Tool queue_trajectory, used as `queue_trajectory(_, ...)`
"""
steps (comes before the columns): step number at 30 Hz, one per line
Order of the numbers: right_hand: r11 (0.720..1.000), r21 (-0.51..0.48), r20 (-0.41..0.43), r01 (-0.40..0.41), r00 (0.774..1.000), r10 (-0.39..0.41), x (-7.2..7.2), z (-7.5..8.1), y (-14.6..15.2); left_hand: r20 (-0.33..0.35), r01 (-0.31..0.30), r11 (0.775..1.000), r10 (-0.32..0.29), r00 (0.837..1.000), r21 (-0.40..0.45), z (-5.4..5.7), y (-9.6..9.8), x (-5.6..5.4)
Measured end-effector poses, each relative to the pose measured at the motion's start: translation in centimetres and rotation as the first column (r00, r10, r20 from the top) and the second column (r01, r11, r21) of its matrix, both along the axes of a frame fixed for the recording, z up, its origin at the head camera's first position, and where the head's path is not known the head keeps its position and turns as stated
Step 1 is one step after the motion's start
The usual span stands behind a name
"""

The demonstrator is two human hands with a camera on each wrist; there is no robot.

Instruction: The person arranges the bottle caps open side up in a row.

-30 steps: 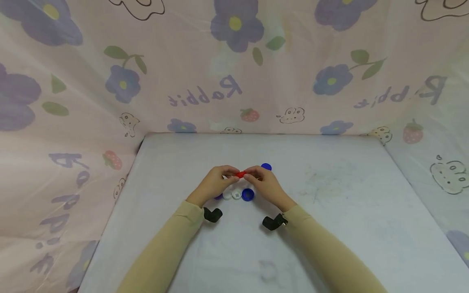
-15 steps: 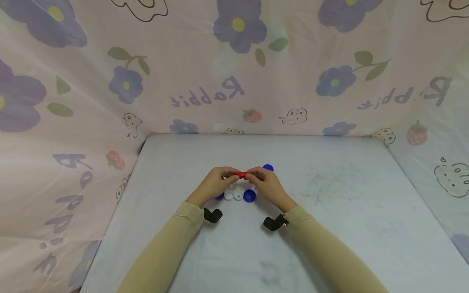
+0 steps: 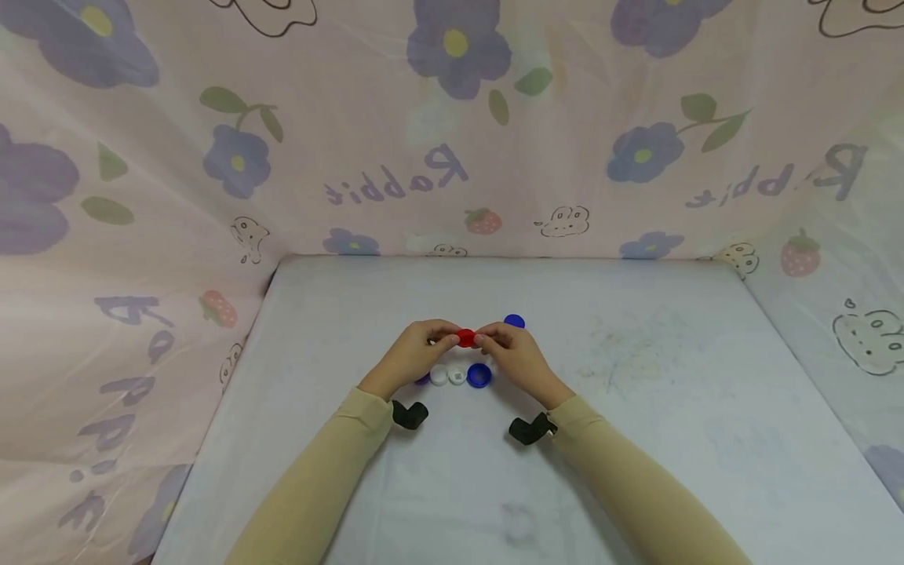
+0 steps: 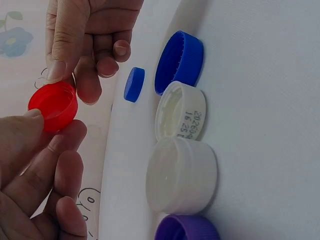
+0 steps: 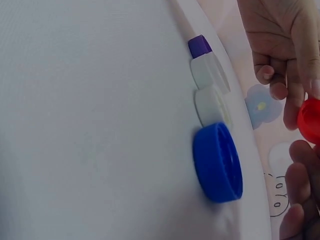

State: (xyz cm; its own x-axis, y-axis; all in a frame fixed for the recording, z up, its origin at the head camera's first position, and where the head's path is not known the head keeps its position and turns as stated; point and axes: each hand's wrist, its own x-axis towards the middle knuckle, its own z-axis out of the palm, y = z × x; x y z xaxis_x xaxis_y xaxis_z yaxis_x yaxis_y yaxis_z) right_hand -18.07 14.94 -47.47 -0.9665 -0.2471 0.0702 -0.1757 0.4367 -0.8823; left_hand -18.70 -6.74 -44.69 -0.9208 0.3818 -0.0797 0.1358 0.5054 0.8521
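Observation:
Between the two hands, above the table, is a red bottle cap (image 3: pixel 465 338), its hollow inside showing in the left wrist view. My left hand (image 3: pixel 418 348) pinches its left edge with thumb and fingertips. On the opposite edge, the thumb and fingers of my right hand (image 3: pixel 514 355) pinch it too. Nearer me a row of caps lies on the table: a purple cap (image 4: pixel 187 229), a plain white cap (image 4: pixel 181 175), a white cap with printed digits (image 4: pixel 181 111) and a large blue cap (image 4: pixel 180 62). The left hand partly covers the purple one in the head view.
A smaller blue cap (image 3: pixel 515 321) lies beyond the right hand, apart from the row. The white table (image 3: pixel 636 471) has faint stains on its right side. A patterned curtain (image 3: pixel 565 118) hangs behind and at both sides.
The red cap has turned in the fingers, from edge-on to showing its round hollow face to the head camera. Both hands stay in nearly the same place; the other caps have not moved.

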Motion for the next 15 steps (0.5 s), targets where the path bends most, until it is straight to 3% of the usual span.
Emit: queue_trajectory(15, 0.999, -0.031, -0.027, -0.026, 0.999, 0.026, 0.26, -0.14, -0.10, -0.007, -0.006, 1.000, 0.006, 1.000, -0.004, -0.49, 0.12, -0.10)
